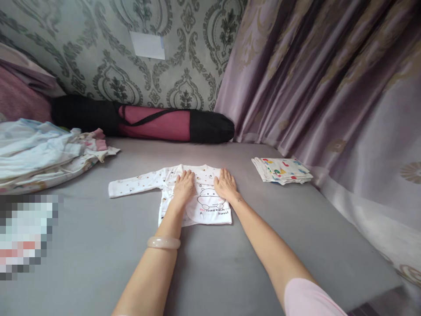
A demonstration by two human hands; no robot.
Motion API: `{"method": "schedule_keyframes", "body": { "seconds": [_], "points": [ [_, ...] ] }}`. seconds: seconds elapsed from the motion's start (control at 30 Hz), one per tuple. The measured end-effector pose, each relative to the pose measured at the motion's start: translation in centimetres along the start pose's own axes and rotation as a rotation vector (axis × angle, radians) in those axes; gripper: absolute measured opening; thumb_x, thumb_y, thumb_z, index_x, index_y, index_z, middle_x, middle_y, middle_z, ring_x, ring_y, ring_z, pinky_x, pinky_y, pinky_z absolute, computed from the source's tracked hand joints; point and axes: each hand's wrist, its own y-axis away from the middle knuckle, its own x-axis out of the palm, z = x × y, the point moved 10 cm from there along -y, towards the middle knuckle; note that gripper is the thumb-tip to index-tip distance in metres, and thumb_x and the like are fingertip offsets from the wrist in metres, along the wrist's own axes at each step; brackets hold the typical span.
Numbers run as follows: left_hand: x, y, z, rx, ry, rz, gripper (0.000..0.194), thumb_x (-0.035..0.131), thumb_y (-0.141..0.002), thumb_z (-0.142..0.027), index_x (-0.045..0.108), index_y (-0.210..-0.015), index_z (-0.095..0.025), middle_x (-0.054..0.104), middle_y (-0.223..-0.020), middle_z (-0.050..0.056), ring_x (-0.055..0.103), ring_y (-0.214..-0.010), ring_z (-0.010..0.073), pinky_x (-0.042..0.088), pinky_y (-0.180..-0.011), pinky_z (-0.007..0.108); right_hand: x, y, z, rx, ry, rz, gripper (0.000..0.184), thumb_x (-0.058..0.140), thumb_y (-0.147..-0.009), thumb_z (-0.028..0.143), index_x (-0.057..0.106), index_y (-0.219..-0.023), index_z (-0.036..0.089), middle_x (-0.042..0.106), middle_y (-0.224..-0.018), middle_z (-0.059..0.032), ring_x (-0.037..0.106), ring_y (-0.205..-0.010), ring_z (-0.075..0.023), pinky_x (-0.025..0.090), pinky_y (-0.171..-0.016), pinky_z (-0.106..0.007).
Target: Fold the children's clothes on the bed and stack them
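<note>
A small white baby shirt (210, 216) lies flat on the grey sheet, printed with an animal drawing, lettering and tiny figures. One sleeve stretches out to the left; on the right side no sleeve shows spread out, and it may be folded over. My left hand (184, 186) rests flat on the upper middle of the shirt, fingers extended. At the shirt's upper right edge lies my right hand (226, 184), also flat with its fingers stretched out. Neither hand grips the cloth. A pale bangle (163, 242) circles my left forearm.
Folded white clothes with a colourful print (286, 170) sit to the right near the curtain (263, 79). A heap of clothes (42, 151) lies at the left. Along the patterned wall runs a long black and dark-red bag (154, 123). Something pixelated covers the lower left.
</note>
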Motion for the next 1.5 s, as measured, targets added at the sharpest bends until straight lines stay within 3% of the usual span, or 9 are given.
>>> {"method": "schedule_keyframes", "body": {
  "seconds": [0.17, 0.33, 0.53, 0.7, 0.8, 0.93, 1.27, 1.4, 1.5],
  "points": [
    [-0.7, -1.0, 0.3, -0.007, 0.177, -0.031, 0.051, 0.039, -0.083, -0.003, 0.05, -0.133, -0.008, 0.043, -0.149, 0.025, 0.034, -0.143, 0.0349, 0.025, -0.115, 0.057, -1.6, -0.2, 0.9, -0.013, -0.009, -0.058, 0.064, 0.022, -0.1, 0.036, 0.025, -0.153, 0.0, 0.019, -0.161, -0.0197, 0.016, -0.15, -0.0283, 0.012, -0.12, -0.044],
    [-4.9, -1.3, 0.9, 0.008, 0.226, -0.101, 0.046, 0.034, -0.092, -0.014, 0.05, -0.135, -0.009, 0.047, -0.147, 0.021, 0.041, -0.139, 0.0281, 0.032, -0.115, 0.045, -0.3, 0.0, 4.3, -0.202, -0.006, -0.043, 0.066, 0.02, -0.1, 0.038, 0.024, -0.153, 0.0, 0.018, -0.162, -0.0165, 0.011, -0.151, -0.0245, 0.007, -0.121, -0.039],
    [-8.9, 1.1, 5.6, -0.251, 0.305, -0.123, 0.049, 0.041, -0.09, -0.024, 0.053, -0.136, -0.012, 0.055, -0.141, 0.017, 0.051, -0.132, 0.0273, 0.039, -0.11, 0.037, 1.2, -0.2, 3.9, -0.189, 0.002, 0.004, 0.068, 0.021, -0.101, 0.04, 0.022, -0.153, -0.003, 0.018, -0.162, -0.018, 0.011, -0.151, -0.0267, 0.007, -0.122, -0.04],
    [-10.2, 2.6, 8.4, -0.397, 0.234, -0.116, 0.046, 0.043, -0.089, -0.024, 0.059, -0.13, -0.01, 0.062, -0.132, 0.018, 0.057, -0.125, 0.0293, 0.043, -0.104, 0.037, 0.0, -0.3, 5.0, -0.165, 0.03, 0.092, 0.066, 0.024, -0.101, 0.038, 0.023, -0.153, -0.001, 0.016, -0.162, -0.0192, 0.01, -0.151, -0.0293, 0.006, -0.121, -0.047],
    [-11.0, 3.5, 9.7, -0.481, 0.206, -0.121, 0.045, 0.041, -0.091, -0.024, 0.058, -0.13, -0.011, 0.062, -0.133, 0.018, 0.057, -0.125, 0.0282, 0.043, -0.104, 0.035, -0.8, 0.4, 8.6, -0.297, -0.009, 0.06, 0.062, 0.022, -0.101, 0.037, 0.024, -0.155, 0.006, 0.014, -0.163, -0.0147, 0.007, -0.151, -0.0251, 0.001, -0.121, -0.045],
    [-12.0, 4.5, 11.2, -0.54, 0.206, -0.122, 0.045, 0.042, -0.092, -0.026, 0.057, -0.131, -0.009, 0.062, -0.132, 0.018, 0.058, -0.123, 0.0273, 0.042, -0.103, 0.033, 1.1, 1.6, 12.1, -0.414, -0.103, 0.113, 0.06, 0.017, -0.102, 0.04, 0.024, -0.156, 0.015, 0.016, -0.164, -0.0082, 0.008, -0.151, -0.0217, 0.002, -0.121, -0.043],
    [-14.3, 10.5, 16.8, -1.026, 0.106, -0.48, 0.045, 0.048, -0.088, -0.031, 0.055, -0.124, -0.005, 0.049, -0.134, 0.029, 0.041, -0.132, 0.0424, 0.038, -0.104, 0.054, 1.5, 1.1, 12.4, -0.376, -0.086, 0.248, 0.063, 0.017, -0.101, 0.044, 0.026, -0.155, 0.011, 0.016, -0.164, -0.0111, 0.008, -0.151, -0.0253, 0.003, -0.121, -0.046],
    [-13.2, 11.2, 17.9, -1.126, 0.174, -0.486, 0.048, 0.05, -0.086, -0.029, 0.051, -0.127, -0.004, 0.047, -0.135, 0.029, 0.042, -0.131, 0.0422, 0.039, -0.103, 0.055, -0.2, 0.5, 15.2, -0.437, -0.064, 0.107, 0.062, 0.021, -0.101, 0.04, 0.029, -0.153, 0.008, 0.019, -0.163, -0.0128, 0.009, -0.151, -0.0236, 0.0, -0.121, -0.045],
    [-13.1, 11.3, 18.7, -1.161, 0.149, -0.495, 0.05, 0.053, -0.084, -0.027, 0.051, -0.127, -0.003, 0.047, -0.136, 0.03, 0.042, -0.13, 0.0417, 0.041, -0.102, 0.053, 0.7, 0.5, 17.6, -0.519, -0.054, 0.071, 0.063, 0.023, -0.101, 0.039, 0.022, -0.155, 0.005, 0.017, -0.163, -0.011, 0.008, -0.151, -0.0204, -0.001, -0.121, -0.04]
  ]
}}
